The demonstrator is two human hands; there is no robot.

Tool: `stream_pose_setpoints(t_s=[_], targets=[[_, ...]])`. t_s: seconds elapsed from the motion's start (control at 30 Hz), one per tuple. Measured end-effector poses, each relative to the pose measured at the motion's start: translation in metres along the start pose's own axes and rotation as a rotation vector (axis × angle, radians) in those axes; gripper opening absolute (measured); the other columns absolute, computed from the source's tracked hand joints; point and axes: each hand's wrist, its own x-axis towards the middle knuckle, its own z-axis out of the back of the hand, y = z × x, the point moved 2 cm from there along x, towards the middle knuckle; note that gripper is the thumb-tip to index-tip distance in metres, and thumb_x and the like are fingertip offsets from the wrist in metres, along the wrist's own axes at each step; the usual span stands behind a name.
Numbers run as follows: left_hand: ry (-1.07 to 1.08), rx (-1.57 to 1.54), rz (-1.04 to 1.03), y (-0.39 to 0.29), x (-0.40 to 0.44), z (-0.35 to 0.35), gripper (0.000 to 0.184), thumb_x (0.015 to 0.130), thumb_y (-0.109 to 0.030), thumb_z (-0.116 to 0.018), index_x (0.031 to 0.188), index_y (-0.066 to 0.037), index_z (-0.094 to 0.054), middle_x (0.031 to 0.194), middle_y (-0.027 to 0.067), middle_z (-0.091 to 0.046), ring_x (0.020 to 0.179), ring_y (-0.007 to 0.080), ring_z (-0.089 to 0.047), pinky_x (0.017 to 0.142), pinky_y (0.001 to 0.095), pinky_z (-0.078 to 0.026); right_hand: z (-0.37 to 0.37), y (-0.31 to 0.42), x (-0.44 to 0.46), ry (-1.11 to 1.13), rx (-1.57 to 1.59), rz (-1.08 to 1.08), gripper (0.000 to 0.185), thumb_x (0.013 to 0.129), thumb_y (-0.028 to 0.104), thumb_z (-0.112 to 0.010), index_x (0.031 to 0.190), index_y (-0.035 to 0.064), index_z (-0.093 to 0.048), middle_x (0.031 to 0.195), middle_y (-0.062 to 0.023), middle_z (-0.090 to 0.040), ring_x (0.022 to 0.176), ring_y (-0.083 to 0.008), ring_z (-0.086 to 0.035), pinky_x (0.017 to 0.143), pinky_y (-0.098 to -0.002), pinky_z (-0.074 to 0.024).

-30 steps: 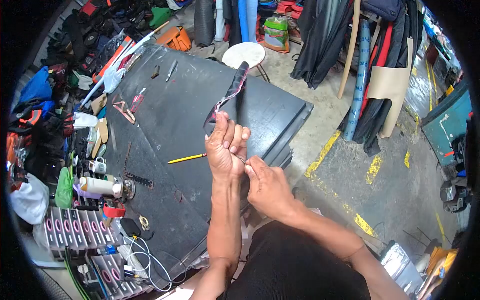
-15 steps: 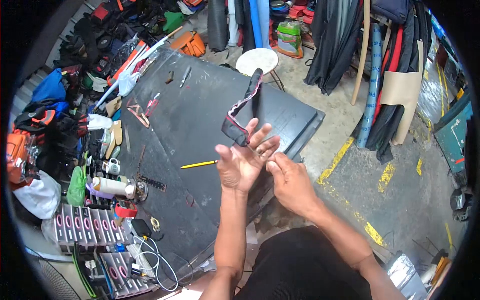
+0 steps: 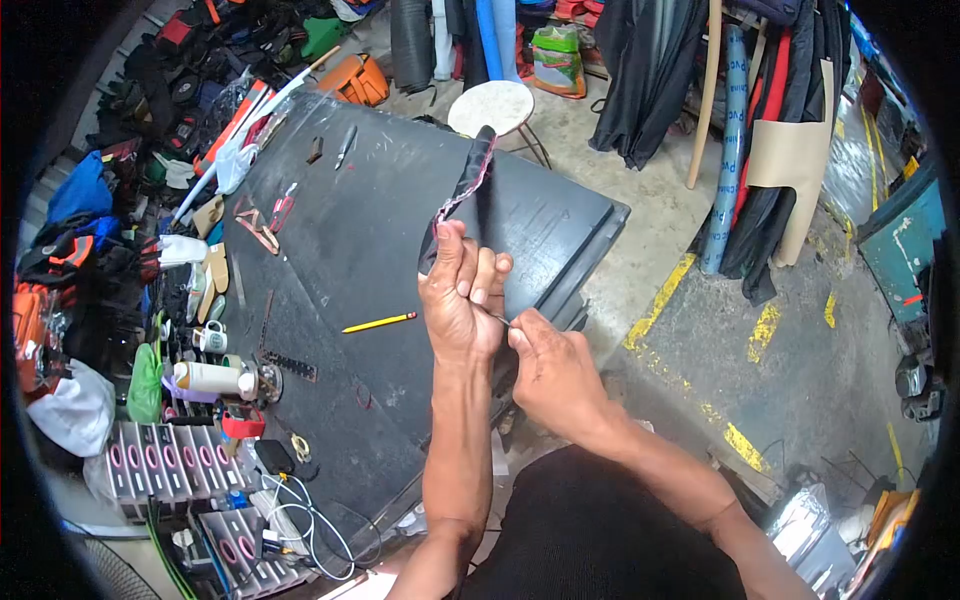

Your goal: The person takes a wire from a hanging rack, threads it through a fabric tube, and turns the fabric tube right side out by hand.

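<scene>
My left hand is closed, palm up, around the lower end of a black fabric strip. The strip has a red-pink edge and rises away from me over the dark worktable. To its right, my right hand pinches a thin dark piece that reaches into the left hand's fingers; whether it is a needle, wire or thread I cannot tell. A yellow pencil lies on the table left of my left wrist.
A round white stool stands beyond the table. Along the left side are a mug, a bottle, a white cable and small drawers. Fabric rolls lean at right. Bags pile up at far left.
My left hand has gone from spread fingers to curled around the strip's end. My right hand has come slightly down and left in the picture. The whole view has shifted a little.
</scene>
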Motion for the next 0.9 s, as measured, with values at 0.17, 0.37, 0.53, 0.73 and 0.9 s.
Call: stream_pose_setpoints(t_s=[0.17,0.37,0.53,0.73,0.9], targets=[[0.013,0.080,-0.006,-0.001,0.000,-0.002,0.025,0.107,-0.026,-0.057,0.094,-0.007,-0.066,0.055,-0.0062,-0.030,0.047,0.0065,-0.030,0.066,0.0294,-0.046,-0.008,-0.002,0.001,-0.044,0.058,0.060,0.008,0.099,0.008,-0.053,0.098,-0.0004,-0.055,0.084,-0.0288,-0.062,0.082,-0.0515,-0.062,0.064,-0.0543,-0.0474],[0.007,0.138,-0.040,0.001,0.003,0.003,0.026,0.105,-0.025,-0.060,0.083,-0.011,-0.059,0.055,-0.0070,-0.031,0.048,0.0063,-0.027,0.065,0.0301,-0.045,-0.017,-0.010,0.005,-0.049,-0.009,0.114,0.011,0.098,0.011,-0.052,0.102,0.0012,-0.056,0.072,-0.0297,-0.062,0.074,-0.0525,-0.063,0.061,-0.0589,-0.0478],[0.049,0.183,-0.017,0.015,-0.005,0.003,0.023,0.102,-0.023,-0.066,0.085,-0.010,-0.059,0.057,-0.0048,-0.037,0.052,0.0080,-0.036,0.070,0.0324,-0.048,0.002,0.012,0.015,-0.032,0.036,0.111,0.011,0.100,0.007,-0.051,0.104,-0.0014,-0.057,0.091,-0.0276,-0.063,0.087,-0.0501,-0.062,0.067,-0.0536,-0.0478],[-0.011,0.178,0.124,0.022,-0.020,-0.010,0.034,0.103,-0.031,-0.063,0.118,-0.001,-0.060,0.068,-0.0029,-0.049,0.067,0.0127,-0.051,0.087,0.0379,-0.049,0.024,0.001,0.023,-0.036,0.057,0.063,0.015,0.101,0.010,-0.050,0.105,-0.0009,-0.059,0.094,-0.0274,-0.065,0.087,-0.0493,-0.064,0.072,-0.0552,-0.0492],[-0.269,-0.083,0.207,0.007,-0.009,-0.034,0.044,0.101,-0.036,-0.064,0.125,0.001,-0.059,0.069,-0.0018,-0.051,0.065,0.0123,-0.050,0.082,0.0339,-0.050,0.029,-0.005,0.010,0.018,0.015,0.022,0.015,0.101,0.011,-0.050,0.105,-0.0013,-0.058,0.095,-0.0281,-0.064,0.087,-0.0501,-0.063,0.072,-0.0553,-0.0487]])
